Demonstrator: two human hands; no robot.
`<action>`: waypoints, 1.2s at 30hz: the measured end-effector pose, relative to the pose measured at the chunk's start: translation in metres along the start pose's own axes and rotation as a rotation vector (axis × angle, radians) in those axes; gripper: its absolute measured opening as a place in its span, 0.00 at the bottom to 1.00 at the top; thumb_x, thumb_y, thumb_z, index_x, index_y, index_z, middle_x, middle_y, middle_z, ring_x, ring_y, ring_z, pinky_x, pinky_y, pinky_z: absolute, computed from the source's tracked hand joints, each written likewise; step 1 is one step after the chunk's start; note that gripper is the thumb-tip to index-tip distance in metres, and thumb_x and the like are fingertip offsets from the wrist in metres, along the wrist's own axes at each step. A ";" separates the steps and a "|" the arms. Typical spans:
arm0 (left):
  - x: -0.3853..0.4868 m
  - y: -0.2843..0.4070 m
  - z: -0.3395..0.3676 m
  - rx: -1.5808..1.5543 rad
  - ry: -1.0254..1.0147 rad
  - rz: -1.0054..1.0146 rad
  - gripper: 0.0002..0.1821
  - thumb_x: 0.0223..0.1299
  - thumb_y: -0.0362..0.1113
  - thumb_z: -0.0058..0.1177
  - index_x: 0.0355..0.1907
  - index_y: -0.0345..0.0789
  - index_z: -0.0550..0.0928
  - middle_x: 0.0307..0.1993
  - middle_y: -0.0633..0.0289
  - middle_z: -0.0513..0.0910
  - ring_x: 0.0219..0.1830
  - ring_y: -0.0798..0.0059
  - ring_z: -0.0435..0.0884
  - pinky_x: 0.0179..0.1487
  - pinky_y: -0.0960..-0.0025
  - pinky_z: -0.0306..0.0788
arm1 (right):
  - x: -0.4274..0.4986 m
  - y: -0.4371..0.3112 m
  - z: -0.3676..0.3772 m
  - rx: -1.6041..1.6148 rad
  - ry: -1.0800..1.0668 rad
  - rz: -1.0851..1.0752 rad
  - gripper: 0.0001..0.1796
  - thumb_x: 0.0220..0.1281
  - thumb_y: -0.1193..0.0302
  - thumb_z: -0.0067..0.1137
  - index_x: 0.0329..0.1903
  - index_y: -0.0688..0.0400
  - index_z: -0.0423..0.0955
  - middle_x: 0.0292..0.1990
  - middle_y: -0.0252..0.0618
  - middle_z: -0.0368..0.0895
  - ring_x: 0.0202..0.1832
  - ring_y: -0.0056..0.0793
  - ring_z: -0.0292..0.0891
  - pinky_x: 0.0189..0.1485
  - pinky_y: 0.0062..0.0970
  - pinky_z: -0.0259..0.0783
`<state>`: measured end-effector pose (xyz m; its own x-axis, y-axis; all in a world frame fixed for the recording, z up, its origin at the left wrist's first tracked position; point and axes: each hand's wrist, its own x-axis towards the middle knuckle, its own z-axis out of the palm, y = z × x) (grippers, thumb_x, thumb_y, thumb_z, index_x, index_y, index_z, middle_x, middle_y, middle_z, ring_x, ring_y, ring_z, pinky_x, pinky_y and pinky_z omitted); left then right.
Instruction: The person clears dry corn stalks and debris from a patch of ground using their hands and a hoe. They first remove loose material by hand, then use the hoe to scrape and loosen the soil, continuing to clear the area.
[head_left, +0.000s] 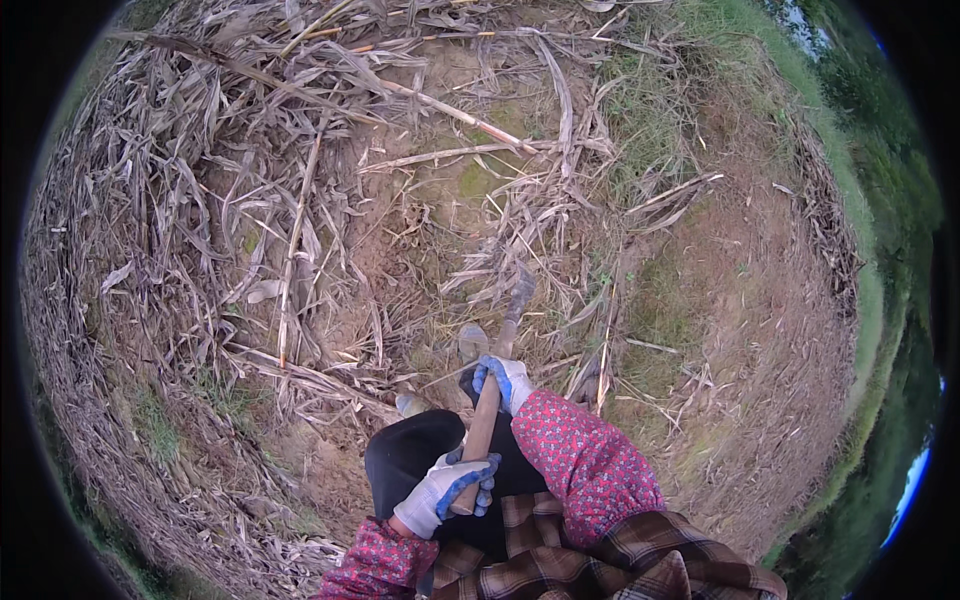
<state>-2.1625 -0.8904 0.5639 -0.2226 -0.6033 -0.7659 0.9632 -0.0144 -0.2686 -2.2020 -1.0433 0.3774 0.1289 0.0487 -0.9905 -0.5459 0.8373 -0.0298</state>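
Note:
A hooked-blade cutting tool, like a billhook, slants up and to the right in front of my legs. My left hand (450, 486), in a white glove with a blue coating, grips the butt of its wooden handle (484, 427). Further up, my right hand (507, 381) in a matching glove is closed around the same handle near the blade. The dark, worn metal blade (520, 294) curves at its tip and lies over dry leaves (517, 240); whether it touches them I cannot tell.
Dry corn stalks (296, 247) and husks litter the soil ahead and to the left. A stalk (465, 116) lies beyond the blade. My shoes (472, 341) show beneath my dark trousers (412, 450). Grass (652, 120) grows at the upper right, beside bare reddish soil (750, 300).

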 end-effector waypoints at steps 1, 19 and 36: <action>0.015 0.007 -0.003 -0.012 -0.039 -0.096 0.19 0.57 0.34 0.52 0.51 0.31 0.70 0.26 0.62 0.75 0.22 0.73 0.74 0.21 0.73 0.70 | 0.001 -0.004 -0.024 0.032 0.033 -0.030 0.12 0.57 0.64 0.52 0.24 0.57 0.68 0.17 0.38 0.70 0.18 0.33 0.68 0.22 0.30 0.67; -0.082 0.317 0.018 0.275 0.253 0.628 0.18 0.53 0.30 0.53 0.47 0.33 0.69 0.22 0.65 0.74 0.15 0.79 0.72 0.18 0.75 0.71 | 0.033 -0.221 0.418 -0.188 -0.560 -0.364 0.08 0.55 0.70 0.57 0.30 0.61 0.71 0.21 0.36 0.73 0.19 0.27 0.71 0.21 0.26 0.72; -0.216 0.207 -0.038 -0.967 -0.061 0.431 0.15 0.55 0.28 0.53 0.46 0.32 0.71 0.29 0.60 0.77 0.25 0.72 0.78 0.26 0.71 0.73 | -0.003 0.012 0.375 -0.214 -0.296 0.553 0.10 0.59 0.68 0.51 0.38 0.63 0.70 0.20 0.32 0.69 0.19 0.24 0.68 0.22 0.25 0.67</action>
<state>-1.9208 -0.7330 0.6516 0.1425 -0.4457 -0.8837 0.4230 0.8346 -0.3527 -1.8984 -0.8296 0.4304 -0.0121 0.6139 -0.7893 -0.7454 0.5206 0.4163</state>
